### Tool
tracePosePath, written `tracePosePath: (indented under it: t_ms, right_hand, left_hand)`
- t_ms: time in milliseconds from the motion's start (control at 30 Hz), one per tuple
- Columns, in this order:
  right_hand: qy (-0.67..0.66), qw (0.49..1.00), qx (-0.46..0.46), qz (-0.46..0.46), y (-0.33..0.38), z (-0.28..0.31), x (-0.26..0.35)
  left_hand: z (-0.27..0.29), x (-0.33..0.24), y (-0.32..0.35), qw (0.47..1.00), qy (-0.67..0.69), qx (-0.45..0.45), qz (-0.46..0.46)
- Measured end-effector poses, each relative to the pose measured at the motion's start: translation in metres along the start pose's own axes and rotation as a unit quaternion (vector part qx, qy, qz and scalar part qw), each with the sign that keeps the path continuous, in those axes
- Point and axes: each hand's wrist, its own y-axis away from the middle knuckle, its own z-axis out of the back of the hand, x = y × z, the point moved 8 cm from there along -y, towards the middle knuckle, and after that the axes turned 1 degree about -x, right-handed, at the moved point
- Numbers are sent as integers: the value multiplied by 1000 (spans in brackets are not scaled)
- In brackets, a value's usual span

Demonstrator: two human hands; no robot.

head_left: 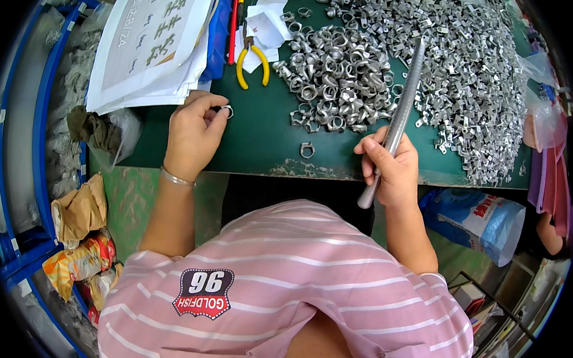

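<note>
My left hand point(198, 128) is closed over the left part of the green table, its thumb and fingertips pinching a small silver metal ring point(228, 111). In my right hand point(393, 165) is a long tapered metal rod point(406, 97), gripped near its thicker lower end and slanting up to the right. The rod's narrow tip lies over the heap of parts. Between my hands one loose metal ring point(307, 150) sits by the table's near edge. Just beyond it is a pile of similar silver rings point(339, 74).
A large heap of small metal tabs point(461, 75) covers the table's right side. Yellow-handled pliers point(253, 62) and a red pen point(233, 28) lie beside a blue tray point(219, 38) and papers point(146, 51). Blue shelving point(41, 126) stands left; a blue-white sack point(477, 222) is below right.
</note>
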Motion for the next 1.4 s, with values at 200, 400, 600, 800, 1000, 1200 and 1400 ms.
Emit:
tracePosePath:
  t_ms: [200,400,600,800,1000,1200,1400]
  right_hand:
    - [8,1000,11,8,0,-2,-1]
    - [13,1000,4,10,1,-1,1]
    - [39,999,8,9,2,-6,1]
    - [53,996,46,-48,8,-32,-4]
    - [89,990,81,-75,6,-32,-10]
    - [53,992,93,-70,5,-29,-12]
    - [32,993,91,-70,6,-29,-12]
  left_hand:
    - [-4,-39,17,987,27,-110,-116]
    - [-79,-82,33,965,24,84,-248]
    - [-79,-74,31,979,134,88,-124]
    - [-90,-77,34,956,245,139,-82]
    - [-93,-82,37,940,286,159,-100]
    - [-97,-75,38,931,307,187,-66]
    - [-100,-71,39,931,313,184,-50]
